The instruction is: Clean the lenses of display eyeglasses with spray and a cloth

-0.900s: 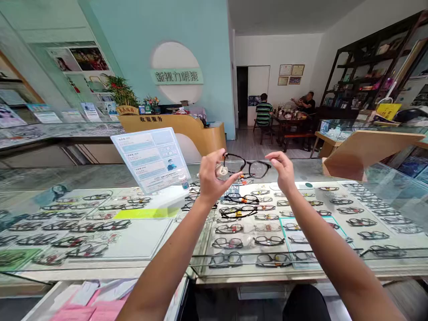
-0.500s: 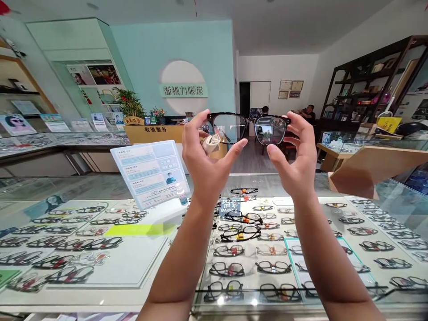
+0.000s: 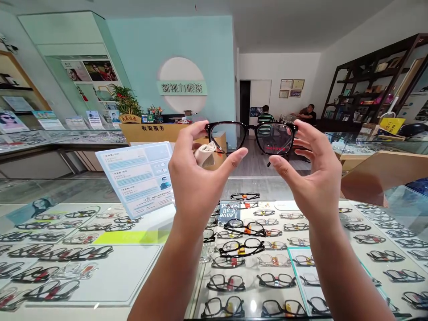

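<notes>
A pair of black-framed eyeglasses (image 3: 250, 126) is held up in front of me, its two lenses facing me. My left hand (image 3: 200, 174) grips the frame's left end by the fingertips. Tucked in that same hand is a rolled beige cloth (image 3: 204, 154). My right hand (image 3: 306, 174) pinches the right end of the frame, thumb below the rim. Beneath the hands, two black eyeglasses (image 3: 241, 247) lie on top of the glass display counter (image 3: 110, 187). Many more frames are laid out in rows under the glass.
A light blue printed sign (image 3: 133, 178) stands on the counter left of my hands. A brown board (image 3: 381, 178) juts in at the right. Beyond are a wooden cashier desk (image 3: 150, 133), a dark shelf (image 3: 371, 82) and two seated people (image 3: 265, 118).
The eyeglasses and both hands have come slightly lower and closer, the hands a little farther apart. The right lens reflection has gone, and red marking shows on that lens.
</notes>
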